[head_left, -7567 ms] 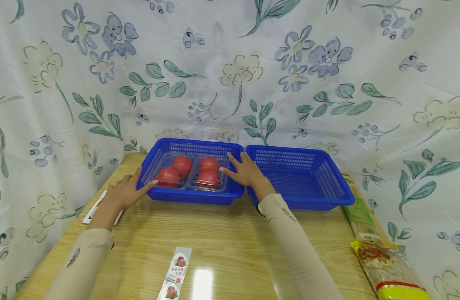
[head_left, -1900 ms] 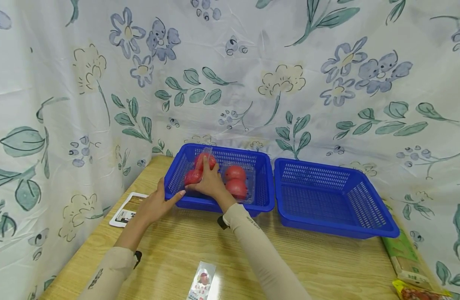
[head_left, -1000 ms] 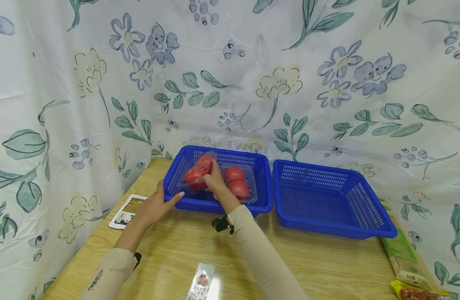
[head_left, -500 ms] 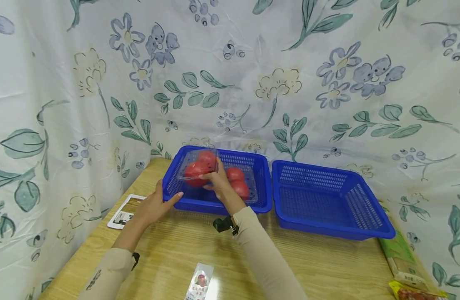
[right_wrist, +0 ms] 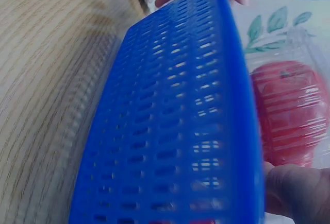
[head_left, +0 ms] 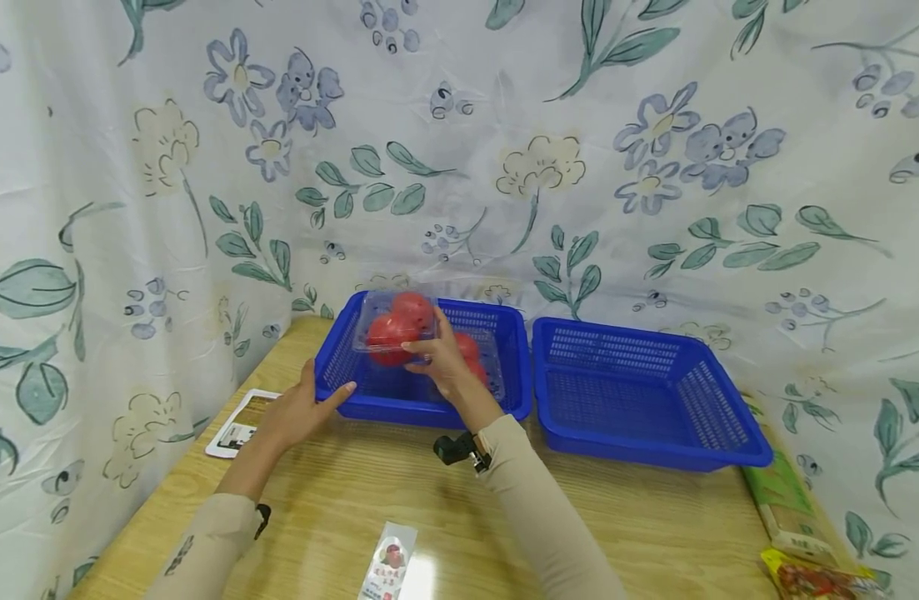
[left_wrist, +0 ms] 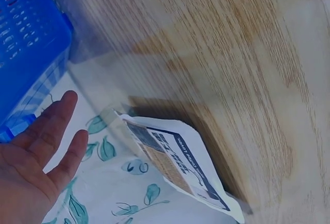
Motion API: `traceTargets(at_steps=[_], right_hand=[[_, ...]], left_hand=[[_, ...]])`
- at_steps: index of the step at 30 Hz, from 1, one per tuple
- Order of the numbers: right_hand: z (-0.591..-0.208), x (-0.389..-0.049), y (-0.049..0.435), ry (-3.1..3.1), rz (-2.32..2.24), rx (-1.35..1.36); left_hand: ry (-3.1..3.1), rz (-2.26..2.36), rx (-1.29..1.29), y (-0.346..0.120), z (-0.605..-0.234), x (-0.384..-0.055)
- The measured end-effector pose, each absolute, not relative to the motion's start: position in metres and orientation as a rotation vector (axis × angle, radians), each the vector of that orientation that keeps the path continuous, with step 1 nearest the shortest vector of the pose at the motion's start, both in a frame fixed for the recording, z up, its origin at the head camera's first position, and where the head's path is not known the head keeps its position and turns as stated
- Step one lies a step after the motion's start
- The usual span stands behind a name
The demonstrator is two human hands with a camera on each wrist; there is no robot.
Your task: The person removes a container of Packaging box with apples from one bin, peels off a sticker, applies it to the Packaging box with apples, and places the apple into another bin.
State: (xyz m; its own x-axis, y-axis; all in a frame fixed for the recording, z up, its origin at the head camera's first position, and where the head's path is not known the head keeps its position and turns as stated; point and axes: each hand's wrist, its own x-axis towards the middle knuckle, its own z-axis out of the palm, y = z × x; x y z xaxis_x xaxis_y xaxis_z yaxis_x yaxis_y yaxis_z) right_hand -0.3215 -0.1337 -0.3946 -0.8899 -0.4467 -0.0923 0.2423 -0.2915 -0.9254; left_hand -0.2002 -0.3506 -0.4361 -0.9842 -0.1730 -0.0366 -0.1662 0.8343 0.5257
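In the head view, my right hand pinches the right edge of a clear plastic box holding two red tomatoes. That box is raised and tilted above the left part of the left blue basket. A second clear box with red tomatoes lies in the same basket, partly hidden behind my right hand. My left hand rests at the basket's front left corner, thumb on the rim. The left wrist view shows its fingers extended beside the basket wall. Part of my right thumb shows below a wrapped tomato.
An empty blue basket stands to the right. A white coffee pouch lies left of my left forearm. A strip of fruit stickers lies in front. At the right edge are a green pack and a yellow bag.
Both boxes lay flat in the basket at first. My right hand has moved left, taken hold of the left box and raised it, tilting it. My left hand stays at the basket corner.
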Motion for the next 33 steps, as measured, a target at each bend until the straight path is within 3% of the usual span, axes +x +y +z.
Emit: traceTargets(at_steps=[17,33], right_hand=[[-0.372,-0.297,-0.058,1.363,-2.17,-0.459],[-0.366,-0.278,0.004,1.332,-2.053,-0.668]], left_hand=[[-2.876,-0.583,0.159,-0.342,-0.424,-0.194],[-2.745,-0.755,-0.069,-0.31,-0.396,-0.199]])
